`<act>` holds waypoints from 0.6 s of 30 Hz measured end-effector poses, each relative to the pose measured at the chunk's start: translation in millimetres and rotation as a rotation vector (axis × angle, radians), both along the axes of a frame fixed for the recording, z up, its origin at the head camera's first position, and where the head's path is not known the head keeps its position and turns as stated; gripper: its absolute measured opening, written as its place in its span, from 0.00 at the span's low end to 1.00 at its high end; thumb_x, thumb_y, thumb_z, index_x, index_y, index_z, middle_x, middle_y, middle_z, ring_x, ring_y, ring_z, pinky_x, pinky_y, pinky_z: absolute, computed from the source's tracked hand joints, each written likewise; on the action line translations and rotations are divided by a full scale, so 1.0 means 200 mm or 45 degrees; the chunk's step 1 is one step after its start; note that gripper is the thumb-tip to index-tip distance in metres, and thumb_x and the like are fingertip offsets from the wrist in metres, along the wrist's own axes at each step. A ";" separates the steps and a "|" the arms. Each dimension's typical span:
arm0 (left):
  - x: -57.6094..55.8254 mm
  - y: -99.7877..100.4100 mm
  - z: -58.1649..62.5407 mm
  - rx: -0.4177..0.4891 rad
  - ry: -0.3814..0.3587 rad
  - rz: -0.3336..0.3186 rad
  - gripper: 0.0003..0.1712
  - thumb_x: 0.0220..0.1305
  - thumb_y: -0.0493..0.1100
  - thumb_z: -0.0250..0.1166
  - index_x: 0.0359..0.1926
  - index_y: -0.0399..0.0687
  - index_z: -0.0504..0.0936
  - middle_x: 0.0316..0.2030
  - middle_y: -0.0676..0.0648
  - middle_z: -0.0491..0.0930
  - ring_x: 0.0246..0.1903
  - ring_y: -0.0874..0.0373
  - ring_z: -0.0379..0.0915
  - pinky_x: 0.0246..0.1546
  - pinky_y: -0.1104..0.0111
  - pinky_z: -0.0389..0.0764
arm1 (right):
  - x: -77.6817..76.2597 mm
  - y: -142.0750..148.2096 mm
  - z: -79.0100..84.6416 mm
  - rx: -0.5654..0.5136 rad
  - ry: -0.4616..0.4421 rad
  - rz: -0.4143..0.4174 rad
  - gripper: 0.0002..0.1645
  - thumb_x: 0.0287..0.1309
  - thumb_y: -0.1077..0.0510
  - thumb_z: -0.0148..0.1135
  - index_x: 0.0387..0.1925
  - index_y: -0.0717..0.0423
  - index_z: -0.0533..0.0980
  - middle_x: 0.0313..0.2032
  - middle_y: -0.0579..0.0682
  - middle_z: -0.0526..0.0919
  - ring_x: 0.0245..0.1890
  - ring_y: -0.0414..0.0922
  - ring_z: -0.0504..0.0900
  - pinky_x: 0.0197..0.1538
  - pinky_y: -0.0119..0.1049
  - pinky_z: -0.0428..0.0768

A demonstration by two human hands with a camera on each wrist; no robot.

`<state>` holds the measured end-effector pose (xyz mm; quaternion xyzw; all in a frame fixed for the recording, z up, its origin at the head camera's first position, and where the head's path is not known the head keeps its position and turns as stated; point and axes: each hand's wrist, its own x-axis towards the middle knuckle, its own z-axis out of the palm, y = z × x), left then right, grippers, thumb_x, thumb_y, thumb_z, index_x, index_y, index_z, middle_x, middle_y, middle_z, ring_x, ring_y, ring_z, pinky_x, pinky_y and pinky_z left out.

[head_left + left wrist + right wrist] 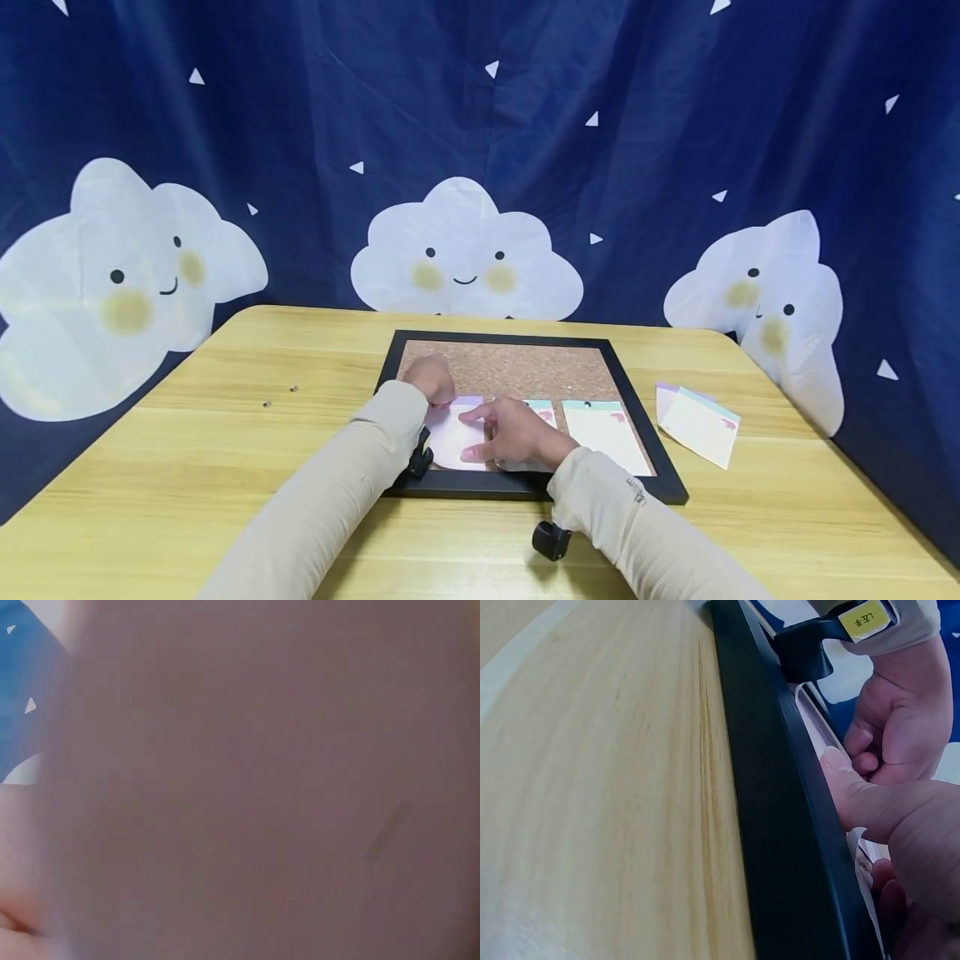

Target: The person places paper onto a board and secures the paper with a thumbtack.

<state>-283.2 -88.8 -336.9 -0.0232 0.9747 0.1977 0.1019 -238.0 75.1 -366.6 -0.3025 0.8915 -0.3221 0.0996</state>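
A black-framed cork board lies on the table. My left hand, fingers curled, is at the top edge of a pale sheet with a purple band at the board's left. Whatever its fingertips may pinch is hidden. My right hand touches that sheet's right side with thumb and finger spread apart. It partly covers a second sheet with a teal band. Another teal-banded sheet lies at the board's right, a small dark tack at its top. Blurred skin fills most of the left wrist view.
Two small shiny tacks lie on the table left of the board. To its right, a loose teal-banded sheet overlaps a purple-banded one. The raised black frame borders the board. A blue cloud-print curtain hangs behind.
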 end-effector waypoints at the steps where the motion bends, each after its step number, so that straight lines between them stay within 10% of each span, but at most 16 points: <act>1: 0.00 0.00 0.00 -0.024 0.000 -0.008 0.04 0.52 0.30 0.64 0.23 0.38 0.81 0.19 0.44 0.73 0.16 0.58 0.65 0.13 0.73 0.63 | 0.00 0.00 0.00 0.001 -0.002 -0.002 0.30 0.48 0.53 0.77 0.54 0.57 0.80 0.16 0.45 0.76 0.16 0.38 0.69 0.30 0.30 0.74; 18: 0.01 -0.04 0.01 -0.093 -0.035 -0.093 0.13 0.56 0.32 0.64 0.16 0.40 0.78 0.14 0.46 0.72 0.12 0.60 0.64 0.11 0.73 0.64 | 0.00 -0.01 0.00 0.037 -0.014 -0.036 0.30 0.47 0.51 0.77 0.54 0.53 0.81 0.19 0.45 0.76 0.20 0.39 0.69 0.31 0.31 0.73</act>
